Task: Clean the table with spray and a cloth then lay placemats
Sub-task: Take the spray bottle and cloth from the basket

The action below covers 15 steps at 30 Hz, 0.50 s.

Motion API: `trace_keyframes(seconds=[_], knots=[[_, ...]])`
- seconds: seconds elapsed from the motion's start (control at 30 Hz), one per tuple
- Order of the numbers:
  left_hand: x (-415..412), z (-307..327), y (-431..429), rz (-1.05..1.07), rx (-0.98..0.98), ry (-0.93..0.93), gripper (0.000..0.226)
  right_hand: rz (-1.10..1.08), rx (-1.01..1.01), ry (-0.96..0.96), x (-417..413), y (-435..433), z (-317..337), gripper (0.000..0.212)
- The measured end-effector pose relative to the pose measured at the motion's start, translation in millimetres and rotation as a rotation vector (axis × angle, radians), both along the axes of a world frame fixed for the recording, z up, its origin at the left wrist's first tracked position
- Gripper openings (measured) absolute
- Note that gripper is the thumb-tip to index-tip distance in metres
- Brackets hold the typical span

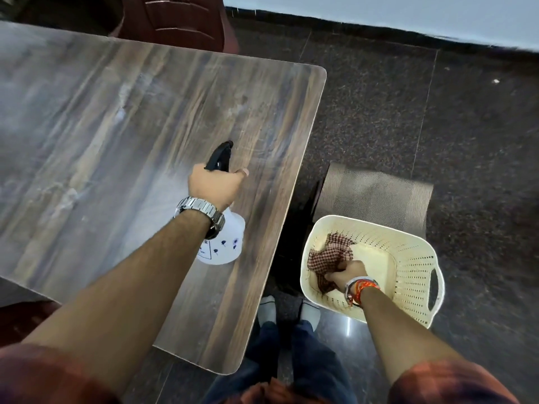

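Observation:
A wood-grain table (122, 135) fills the left of the view. My left hand (214, 186) grips the black trigger head of a white spray bottle (226, 242) held over the table's right side. Faint wet streaks show on the tabletop. Down on the floor to the right, my right hand (348, 272) reaches into a cream perforated basket (408, 258) and grips a red-and-white checked cloth (329, 253). Grey woven placemats (376, 193) lie just behind the basket.
A dark red chair (180, 21) stands at the table's far edge. The floor (437, 118) is dark speckled tile, with a light wall along the top right. My legs and feet (288, 313) stand between the table and the basket.

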<state>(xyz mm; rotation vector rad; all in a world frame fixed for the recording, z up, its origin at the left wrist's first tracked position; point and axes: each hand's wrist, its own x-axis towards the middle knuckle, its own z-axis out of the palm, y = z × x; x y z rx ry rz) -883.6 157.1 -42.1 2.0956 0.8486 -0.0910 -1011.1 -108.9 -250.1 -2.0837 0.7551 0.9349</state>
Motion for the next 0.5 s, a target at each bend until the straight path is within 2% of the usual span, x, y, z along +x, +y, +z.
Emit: trace_keyframes(seconds=[0.07, 0.2, 0.23, 0.33, 0.5], knots=[[-2, 0, 4, 0.022, -0.047, 0.004, 0.037, -0.155, -0.036, -0.082, 0, -6, 8, 0.02], [-14, 7, 3, -0.01, -0.123, 0.062, 0.071, -0.354, -0.107, -0.239, 2, -1, 28, 0.012], [-16, 8, 2, -0.031, -0.12, 0.075, 0.07, -0.368, -0.105, -0.291, 4, 1, 34, 0.013], [-25, 12, 4, -0.035, -0.088, 0.049, 0.04, -0.413, -0.061, -0.47, 11, 16, 60, 0.017], [-42, 18, 17, -0.072, -0.116, 0.035, 0.04, -0.467, -0.005, -0.829, 33, 49, 114, 0.013]])
